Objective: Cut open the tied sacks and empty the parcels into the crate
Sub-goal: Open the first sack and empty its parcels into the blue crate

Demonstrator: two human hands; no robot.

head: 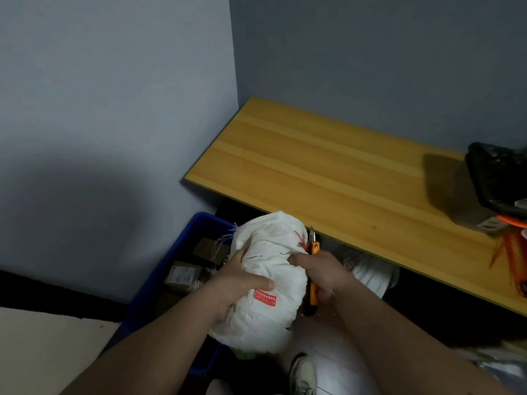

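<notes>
A white woven sack [268, 280] with a red label and a red tie near its top is held up over the blue crate [182, 252]. My left hand [239, 283] grips the sack's left side, thumb across the front. My right hand [322, 273] holds an orange utility knife [313, 269], blade pointing up, and its fingers also press into the sack's right side. Brown cardboard parcels [185, 276] lie inside the crate, partly hidden by the sack.
A wooden table [342, 178] stands to the right, its edge just beyond the sack. A black bag [499, 178] and orange items [510, 246] sit at its right end. Grey walls meet at the corner behind. My shoe [303, 374] is below.
</notes>
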